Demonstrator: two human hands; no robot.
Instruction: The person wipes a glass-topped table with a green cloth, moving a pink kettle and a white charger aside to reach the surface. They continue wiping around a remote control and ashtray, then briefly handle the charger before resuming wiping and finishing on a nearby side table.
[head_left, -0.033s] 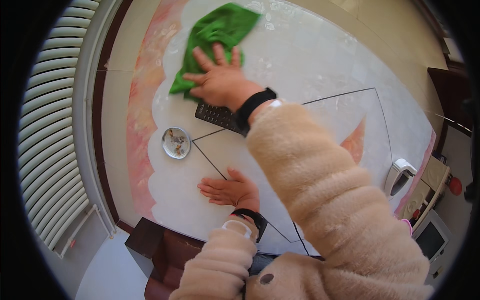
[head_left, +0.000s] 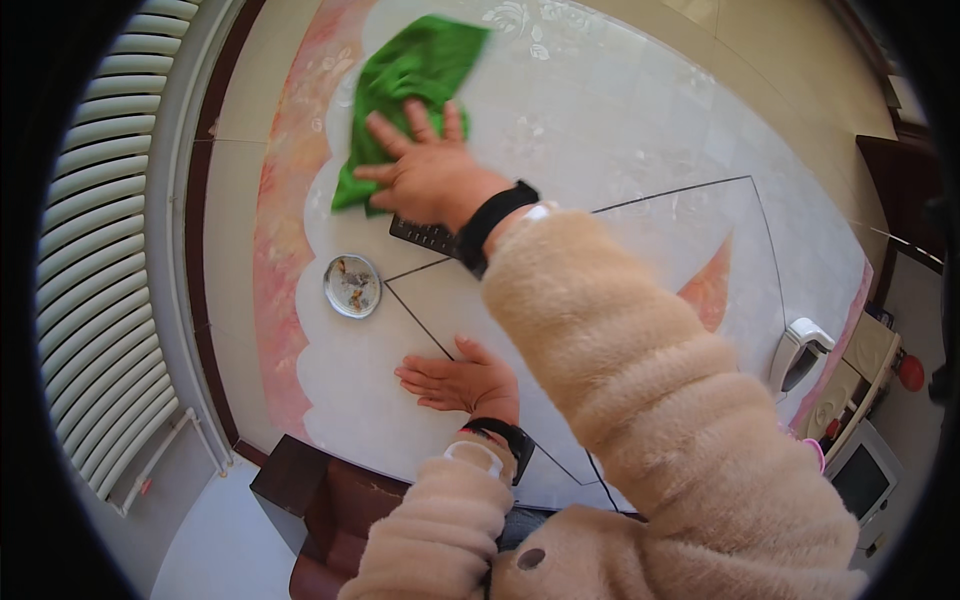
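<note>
My right hand (head_left: 430, 178) lies spread on a green cloth (head_left: 408, 85) near the far left of the table, pressing it against the top with its fingers apart. The cloth is rumpled, and its lower corner points toward me. Beneath my right wrist a black remote control (head_left: 418, 233) shows only in part. Closer to me, my left hand (head_left: 465, 380) rests on the table with fingers stretched out and nothing in it. A round metal ashtray (head_left: 352, 287) with butts and ash stands left of the remote, beyond my left hand.
The white table (head_left: 600, 110) has a pink patterned border and dark printed lines. A white device (head_left: 800, 352) stands at its right edge, and a dark cable (head_left: 598, 470) runs along the near side. A white radiator (head_left: 110, 220) lines the left wall; a brown leather seat (head_left: 345, 505) adjoins the near edge.
My right hand and the green cloth have slid to the left and slightly toward me, covering more of the remote control. My left hand has stayed in place.
</note>
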